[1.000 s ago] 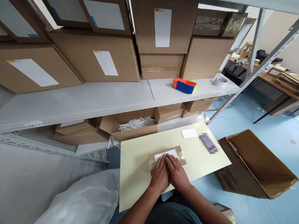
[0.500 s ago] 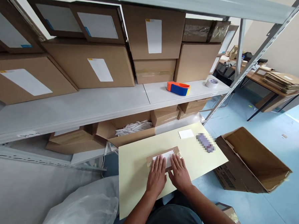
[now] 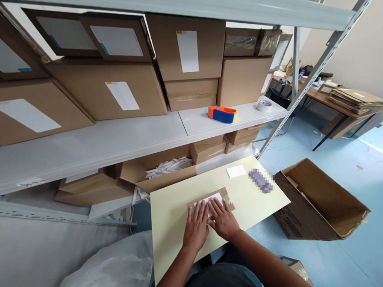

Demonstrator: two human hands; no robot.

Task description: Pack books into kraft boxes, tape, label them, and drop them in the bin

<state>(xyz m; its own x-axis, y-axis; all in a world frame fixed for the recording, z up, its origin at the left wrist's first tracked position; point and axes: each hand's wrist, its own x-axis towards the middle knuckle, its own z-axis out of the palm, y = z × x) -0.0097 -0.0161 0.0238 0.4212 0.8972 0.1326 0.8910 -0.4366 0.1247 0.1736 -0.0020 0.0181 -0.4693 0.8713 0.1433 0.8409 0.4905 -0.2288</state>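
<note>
A small brown cardboard box [image 3: 222, 192] with clear tape on its right end lies on the cream tabletop [image 3: 169, 228]. On its top is a white label [image 3: 217, 197], partly covered by my fingers. My left hand [image 3: 196, 227] lies flat on the left part of the label and box, fingers stretched out. Beside it my right hand [image 3: 222, 220] rests flat on the label, fingers extended and slightly apart. The two hands nearly touch at the fingertips. Farther back on the tabletop are a white card [image 3: 236, 171] and a pixelated purple item [image 3: 260, 180].
A shelf [image 3: 130, 134] behind holds cardboard boxes [image 3: 130, 91], a coiled orange and blue band [image 3: 222, 114] and a tape roll [image 3: 264, 106]. Below it, an open box holds white strips [image 3: 169, 166]. A large open carton [image 3: 304, 205] stands right; a translucent plastic bag [image 3: 111, 267] lies left.
My right hand has slid left along the label toward my left hand, uncovering more of the box's right end. The view has shifted slightly.
</note>
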